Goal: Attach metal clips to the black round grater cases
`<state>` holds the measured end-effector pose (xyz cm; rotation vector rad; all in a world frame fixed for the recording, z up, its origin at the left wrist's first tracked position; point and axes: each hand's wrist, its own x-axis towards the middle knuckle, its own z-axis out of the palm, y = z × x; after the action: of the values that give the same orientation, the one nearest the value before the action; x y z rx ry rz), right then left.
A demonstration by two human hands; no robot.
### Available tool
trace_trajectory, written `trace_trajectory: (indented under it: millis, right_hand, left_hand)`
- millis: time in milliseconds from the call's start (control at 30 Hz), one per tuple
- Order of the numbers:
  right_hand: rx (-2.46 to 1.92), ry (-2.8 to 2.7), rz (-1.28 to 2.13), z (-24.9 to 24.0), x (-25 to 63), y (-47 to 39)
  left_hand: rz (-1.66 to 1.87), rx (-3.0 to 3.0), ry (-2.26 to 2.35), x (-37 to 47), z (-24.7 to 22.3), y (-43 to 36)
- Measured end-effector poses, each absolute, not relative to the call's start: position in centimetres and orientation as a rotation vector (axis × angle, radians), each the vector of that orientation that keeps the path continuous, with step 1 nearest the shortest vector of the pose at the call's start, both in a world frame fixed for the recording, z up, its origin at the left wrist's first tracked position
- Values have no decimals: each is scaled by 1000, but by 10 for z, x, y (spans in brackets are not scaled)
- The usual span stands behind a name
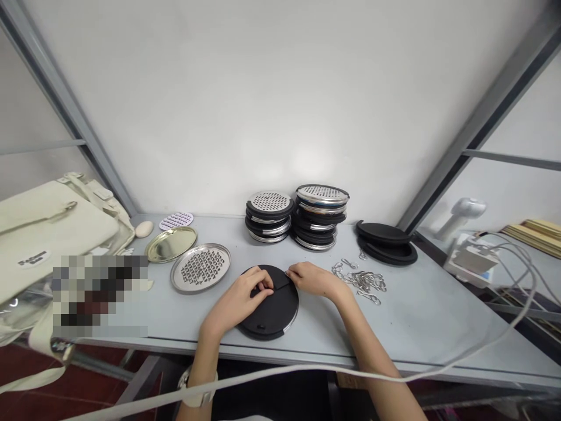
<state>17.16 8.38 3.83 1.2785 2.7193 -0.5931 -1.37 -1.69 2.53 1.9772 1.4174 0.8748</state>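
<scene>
A round black disc (pixel 274 310) with a strip of silver edge at its lower right lies flat near the table's front edge. My left hand (pixel 241 298) rests over its left side, fingers curled in a pinch near the middle; what they hold, if anything, is hidden. At the disc's upper right rim, the closed fingers of my right hand (pixel 313 279) press or grip the edge. Just right of my right hand is a loose pile of metal hooks (pixel 368 282). A silver grater plate (pixel 200 268) lies to the left of the disc.
Two stacks of grater discs, one (pixel 269 216) beside a taller one (pixel 321 216), stand near the wall. Black lids (pixel 385 242) lie at right. A gold plate (pixel 170 244), purple-white grater (pixel 176 220) and cream bag (pixel 56 222) sit at left. A white cable (pixel 315 369) crosses in front.
</scene>
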Motion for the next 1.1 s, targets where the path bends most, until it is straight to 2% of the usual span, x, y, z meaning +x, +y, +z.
trace_trajectory:
  millis: [1100]
  right_hand:
    - [1240,2965,-924,35,183,94]
  left_hand:
    - [915,1983,1357,-18,17,-13]
